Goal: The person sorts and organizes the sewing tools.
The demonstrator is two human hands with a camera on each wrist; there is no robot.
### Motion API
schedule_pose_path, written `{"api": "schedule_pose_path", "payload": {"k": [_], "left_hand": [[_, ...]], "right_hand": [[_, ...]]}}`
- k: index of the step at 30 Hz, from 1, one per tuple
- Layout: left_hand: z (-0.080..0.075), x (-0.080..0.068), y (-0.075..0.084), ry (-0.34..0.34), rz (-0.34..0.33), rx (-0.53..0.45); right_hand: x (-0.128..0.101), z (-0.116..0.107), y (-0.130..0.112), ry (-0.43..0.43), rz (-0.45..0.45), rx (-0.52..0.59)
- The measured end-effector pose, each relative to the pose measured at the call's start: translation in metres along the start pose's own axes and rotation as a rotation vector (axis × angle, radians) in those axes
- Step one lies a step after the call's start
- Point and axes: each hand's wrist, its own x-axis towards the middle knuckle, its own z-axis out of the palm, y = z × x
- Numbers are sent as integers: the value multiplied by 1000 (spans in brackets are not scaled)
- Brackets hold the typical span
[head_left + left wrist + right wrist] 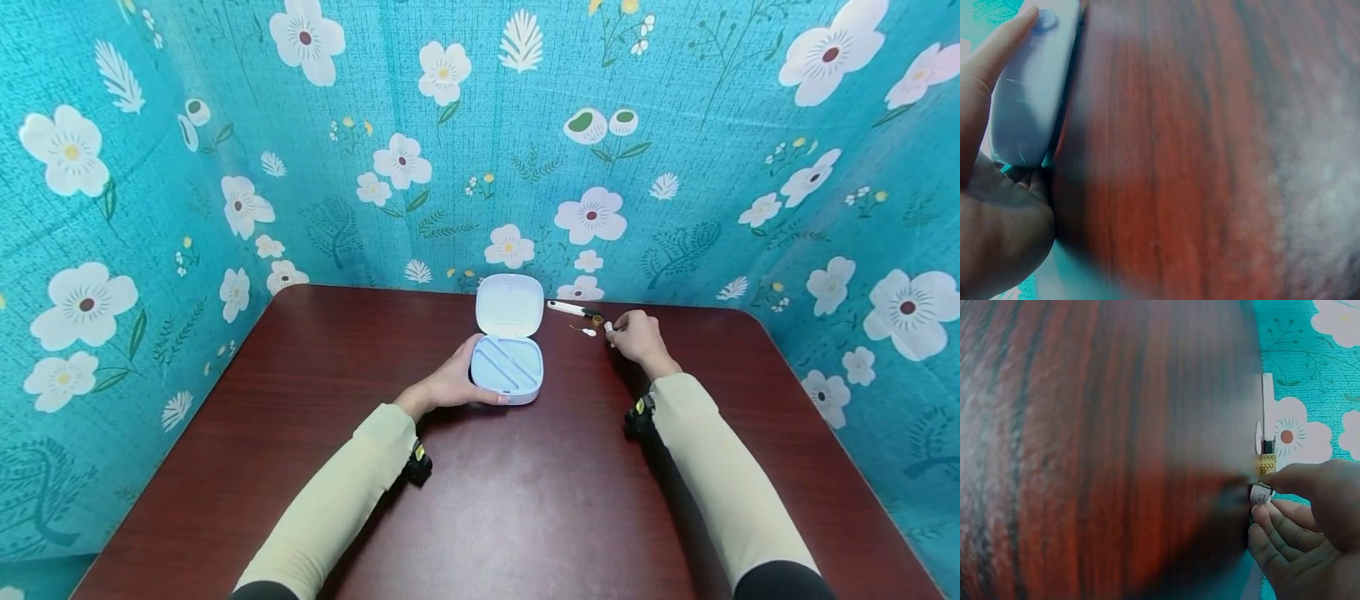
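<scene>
Two hands on the brown table (525, 500). Left hand (450, 385) grips the open white case (507, 367) at table centre, fingers curled round its left side, lid up. Right hand (636, 335), just right of case, pinches a small white piece (1260, 494) btwn thumb & fingertips. White pen (568, 309) and gold bit (1267, 465) lie near it.

One open white case (507, 350) is seen on one table (525, 500). Two hands are counted, left (450, 385) and right (636, 335). One white pen-like tool (567, 308), one small white pinched piece (609, 327) and one small white-tipped item (586, 332) are counted.
</scene>
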Motion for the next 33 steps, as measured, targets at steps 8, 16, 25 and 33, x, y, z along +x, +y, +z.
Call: {"api": "schedule_pose_path", "payload": {"k": [8, 16, 25, 33], "left_hand": [[0, 0, 1, 2, -6, 3], [0, 0, 2, 9, -5, 7], [0, 0, -1, 4, -6, 4], [0, 0, 1, -6, -11, -3]], "right_hand": [[-6, -4, -3, -22, 10, 75], [-15, -3, -7, -55, 12, 196], [-22, -1, -19, -66, -45, 298], [-27, 1, -28, -85, -83, 311]]}}
